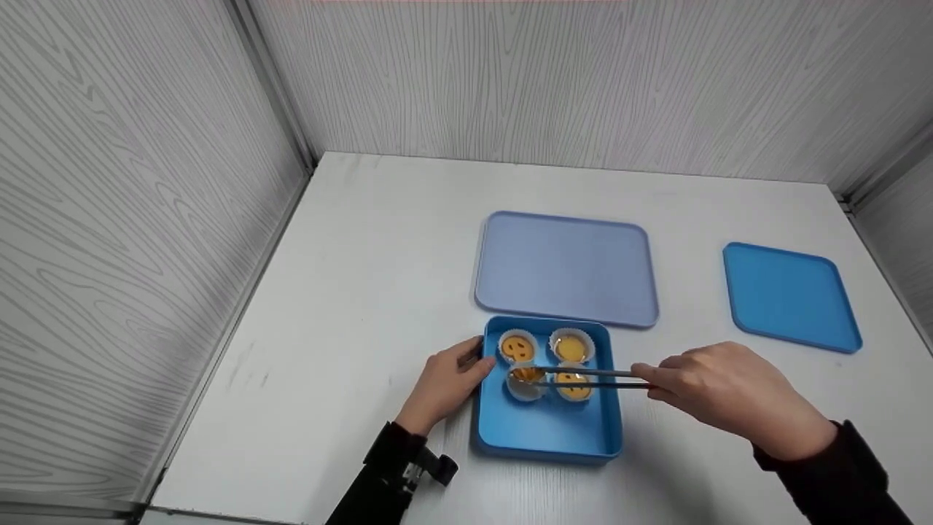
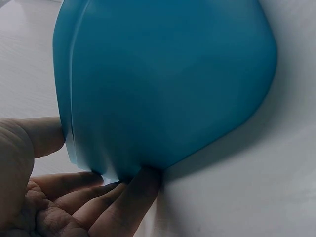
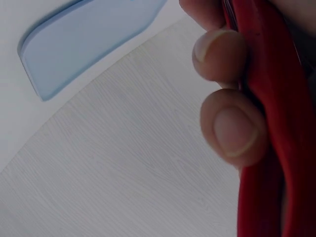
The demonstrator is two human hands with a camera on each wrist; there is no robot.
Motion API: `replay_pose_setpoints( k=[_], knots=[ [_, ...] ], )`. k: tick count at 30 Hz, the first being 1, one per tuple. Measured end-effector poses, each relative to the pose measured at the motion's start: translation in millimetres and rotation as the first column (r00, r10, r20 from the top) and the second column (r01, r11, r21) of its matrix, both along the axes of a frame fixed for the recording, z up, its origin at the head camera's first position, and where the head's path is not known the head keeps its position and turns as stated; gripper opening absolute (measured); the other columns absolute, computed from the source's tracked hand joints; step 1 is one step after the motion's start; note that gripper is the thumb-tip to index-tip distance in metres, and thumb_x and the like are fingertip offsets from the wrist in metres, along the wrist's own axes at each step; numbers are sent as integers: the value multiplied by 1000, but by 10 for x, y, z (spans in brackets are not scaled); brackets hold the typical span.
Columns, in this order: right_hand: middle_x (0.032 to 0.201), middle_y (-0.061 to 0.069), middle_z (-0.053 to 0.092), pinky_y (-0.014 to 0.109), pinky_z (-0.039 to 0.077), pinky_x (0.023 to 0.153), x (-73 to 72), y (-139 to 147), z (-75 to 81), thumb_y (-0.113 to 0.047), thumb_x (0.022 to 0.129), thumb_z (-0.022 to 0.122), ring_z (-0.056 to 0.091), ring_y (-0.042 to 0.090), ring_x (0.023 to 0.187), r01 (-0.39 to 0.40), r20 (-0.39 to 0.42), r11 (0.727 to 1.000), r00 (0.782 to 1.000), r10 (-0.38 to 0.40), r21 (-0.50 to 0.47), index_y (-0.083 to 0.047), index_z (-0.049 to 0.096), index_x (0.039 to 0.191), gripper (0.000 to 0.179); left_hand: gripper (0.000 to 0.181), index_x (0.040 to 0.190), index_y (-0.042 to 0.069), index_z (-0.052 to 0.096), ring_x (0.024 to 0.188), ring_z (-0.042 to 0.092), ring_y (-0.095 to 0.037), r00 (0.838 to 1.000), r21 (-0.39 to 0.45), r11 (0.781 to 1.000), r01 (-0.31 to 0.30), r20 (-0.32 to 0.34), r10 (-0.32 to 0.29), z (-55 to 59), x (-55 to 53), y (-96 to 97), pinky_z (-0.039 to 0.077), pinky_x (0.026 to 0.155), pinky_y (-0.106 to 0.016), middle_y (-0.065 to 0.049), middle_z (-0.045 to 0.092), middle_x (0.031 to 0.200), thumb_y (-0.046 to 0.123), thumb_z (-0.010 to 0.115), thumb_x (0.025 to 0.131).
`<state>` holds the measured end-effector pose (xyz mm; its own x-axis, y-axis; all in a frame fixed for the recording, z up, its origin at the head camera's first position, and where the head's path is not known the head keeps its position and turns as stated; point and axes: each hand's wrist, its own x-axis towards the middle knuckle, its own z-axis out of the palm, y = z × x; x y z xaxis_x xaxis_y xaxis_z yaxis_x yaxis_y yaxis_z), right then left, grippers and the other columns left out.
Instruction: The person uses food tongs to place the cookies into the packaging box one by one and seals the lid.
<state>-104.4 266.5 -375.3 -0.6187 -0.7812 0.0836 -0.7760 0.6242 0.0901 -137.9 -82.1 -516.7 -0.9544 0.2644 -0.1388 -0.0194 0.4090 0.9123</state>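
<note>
Head: left hand (image 1: 450, 379) grips box (image 1: 547, 432) at left; four tarts (image 1: 571, 348) inside. Right hand (image 1: 718, 390) holds tongs (image 1: 616, 373), tips at near-left tart (image 1: 523, 375). Lilac tray (image 1: 568, 268) just beyond box. Left wrist: thumb and fingers pinch box wall. Right wrist: fingers curled round red handles (image 3: 276, 94).

The box (image 1: 550, 434) was coloured bright blue, the cups (image 1: 525, 392) white. Two tarts (image 1: 516, 348) were coloured orange and marked with dark spots; a third tart (image 1: 570, 349) was plain yellow. The tongs (image 1: 619, 386) were finished in dark grey at the prongs and red at the handles (image 3: 276, 89). The large tray (image 1: 568, 270) was tinted pale lavender-blue; the small tray (image 1: 793, 297), solid blue. The table (image 1: 364, 270) was finished in white with faint grain lines. The walls (image 1: 547, 80) were patterned with grey wood grain. Both sleeves (image 1: 831, 467) were black.
</note>
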Motion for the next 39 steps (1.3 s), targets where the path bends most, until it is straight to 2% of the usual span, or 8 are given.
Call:
replay_pose_setpoints(
  k=[11,19,25,29,39],
  knots=[
    [71,-6,72,16,45,47,15,39,50,-21,77,89,55,2,51,15,15,1000,1000,-14,-25,-14,79,112,37,63,153,4,46,138,53,-27,1000,0,1000,-10,17,10,23,7,9,42,115,-43,-15,53,151,40,59,104],
    [73,-7,72,16,43,46,16,102,63,-22,76,90,56,0,53,3,44,996,999,1,-90,-15,79,114,40,65,154,2,44,138,52,-27,1000,9,1000,3,11,-3,28,14,3,42,116,-43,-16,52,152,42,59,104],
    [78,-5,75,18,45,46,25,152,86,-23,74,91,61,2,56,3,33,994,999,1,-107,-16,79,116,44,64,153,2,45,138,53,-28,1000,5,1000,-1,9,1,20,7,6,42,115,-43,-17,52,151,41,59,104],
    [77,-6,75,18,45,46,32,173,100,-24,74,91,61,1,56,16,44,995,999,-11,-103,-16,78,116,45,63,154,4,45,138,52,-27,1000,-1,1000,-10,20,10,40,10,14,42,116,-42,-15,52,152,41,59,104],
    [77,-6,75,18,46,46,38,181,129,-23,73,92,61,2,56,17,8,993,1000,-16,-120,-17,78,116,46,62,154,4,45,139,51,-27,999,-11,1000,-16,37,17,62,16,21,42,116,-43,-15,51,153,38,59,104]
  ],
)
